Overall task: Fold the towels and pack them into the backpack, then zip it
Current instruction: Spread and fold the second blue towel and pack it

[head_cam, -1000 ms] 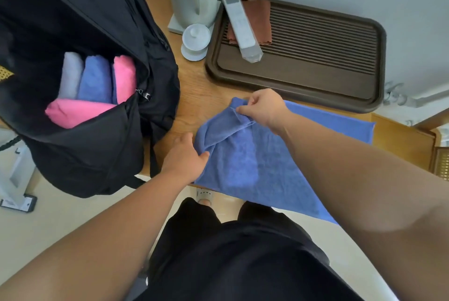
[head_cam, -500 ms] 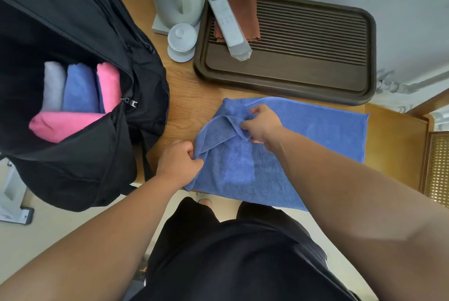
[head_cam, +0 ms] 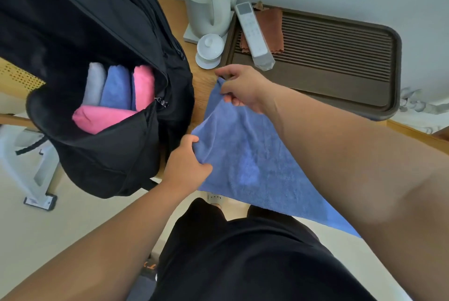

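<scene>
Narrow bare table (head_cam: 202, 96) strip between backpack (head_cam: 109, 155) and towel (head_cam: 243, 155), kettle (head_cam: 206, 9) and lidded cup (head_cam: 209, 50) behind

- The blue terry towel (head_cam: 245, 155) is hidden on its right side beneath the right forearm (head_cam: 340, 155).
- The black fabric backpack (head_cam: 97, 21), left of the left hand (head_cam: 187, 164), is cut off by the top and left edges.
- The white plastic kettle (head_cam: 206, 4), beyond the right hand (head_cam: 243, 86), is cropped at the top.
</scene>
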`<state>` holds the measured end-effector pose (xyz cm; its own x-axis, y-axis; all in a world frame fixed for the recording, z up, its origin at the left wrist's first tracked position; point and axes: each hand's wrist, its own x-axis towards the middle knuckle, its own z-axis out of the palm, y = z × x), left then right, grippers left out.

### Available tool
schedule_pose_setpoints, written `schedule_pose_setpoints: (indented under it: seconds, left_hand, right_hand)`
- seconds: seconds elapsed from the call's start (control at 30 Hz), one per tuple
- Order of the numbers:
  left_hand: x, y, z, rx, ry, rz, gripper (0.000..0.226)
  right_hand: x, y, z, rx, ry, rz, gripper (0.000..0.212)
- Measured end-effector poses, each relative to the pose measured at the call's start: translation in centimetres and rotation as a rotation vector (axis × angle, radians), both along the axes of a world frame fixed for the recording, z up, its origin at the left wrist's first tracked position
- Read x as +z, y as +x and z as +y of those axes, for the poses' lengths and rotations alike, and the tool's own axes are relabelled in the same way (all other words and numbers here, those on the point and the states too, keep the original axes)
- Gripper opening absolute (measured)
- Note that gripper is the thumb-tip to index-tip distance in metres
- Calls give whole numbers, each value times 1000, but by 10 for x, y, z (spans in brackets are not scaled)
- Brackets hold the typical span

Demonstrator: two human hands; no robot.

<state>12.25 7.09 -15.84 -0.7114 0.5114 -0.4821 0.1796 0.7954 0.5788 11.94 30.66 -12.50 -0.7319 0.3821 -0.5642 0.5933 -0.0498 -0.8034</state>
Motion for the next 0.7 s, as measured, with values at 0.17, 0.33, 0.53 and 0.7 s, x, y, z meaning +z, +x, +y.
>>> schedule_pose_setpoints:
  seconds: [0.17,0.33,0.53,0.7]
  left_hand:
    - [5,12,-3,37,78,41,44]
    - [16,29,7,-205,157,25,23]
    - [20,67,45,-557,178,-72,18]
    - [-6,102,72,-665,131,-73,17]
  right_hand:
    - [-5,8,0,-94,82,-81,26]
    - [-11,29,10,-225,121,-47,27]
    - [-14,79,51,-408,51,-36,28]
    - [-43,128,73,-456,88,-97,21]
